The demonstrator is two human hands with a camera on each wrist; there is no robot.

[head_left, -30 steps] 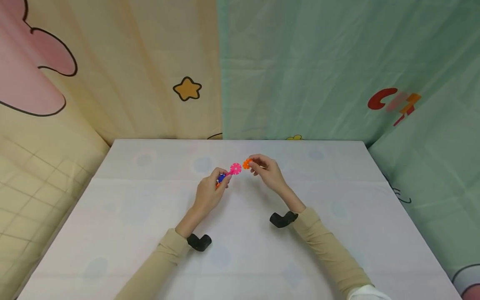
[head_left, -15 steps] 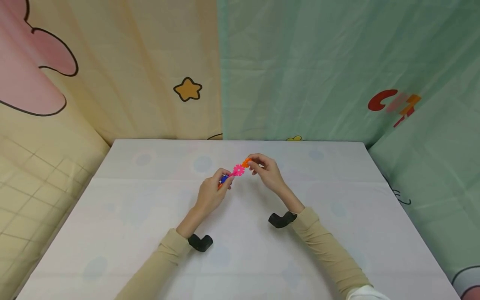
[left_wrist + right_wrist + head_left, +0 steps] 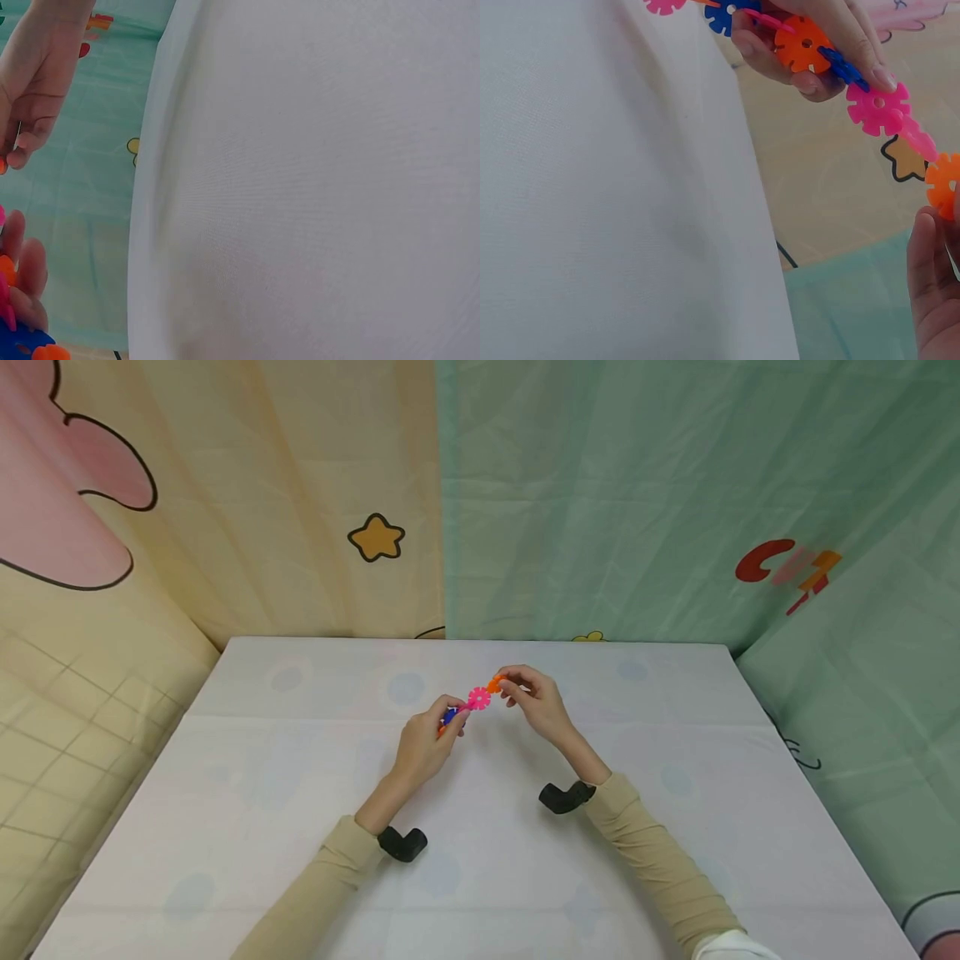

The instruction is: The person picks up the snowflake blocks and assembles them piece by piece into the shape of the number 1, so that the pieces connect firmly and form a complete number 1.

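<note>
My left hand (image 3: 422,743) grips a chain of notched plastic snowflake discs, linked edge to edge in pink, orange and blue. In the right wrist view an orange disc (image 3: 801,46) and a blue disc (image 3: 845,69) lie between its fingers, and the chain trails off past the top edge. At the chain's free end a pink disc (image 3: 479,697) sticks out toward the right. My right hand (image 3: 542,706) pinches a single orange disc (image 3: 495,683) between thumb and fingers. This disc meets the chain's end pink disc (image 3: 915,139); how deeply their notches engage is unclear.
Both hands are above a white-covered table (image 3: 480,860), toward its far edge. Printed cloth curtains (image 3: 600,510) stand behind and at the sides. A black wrist-camera mount (image 3: 402,844) sits on the left wrist, and another mount (image 3: 566,797) on the right.
My left hand has shifted slightly right with the chain, closing the gap between its end pink disc and the orange disc. The orange disc has turned more edge-on; my right hand barely moved.
</note>
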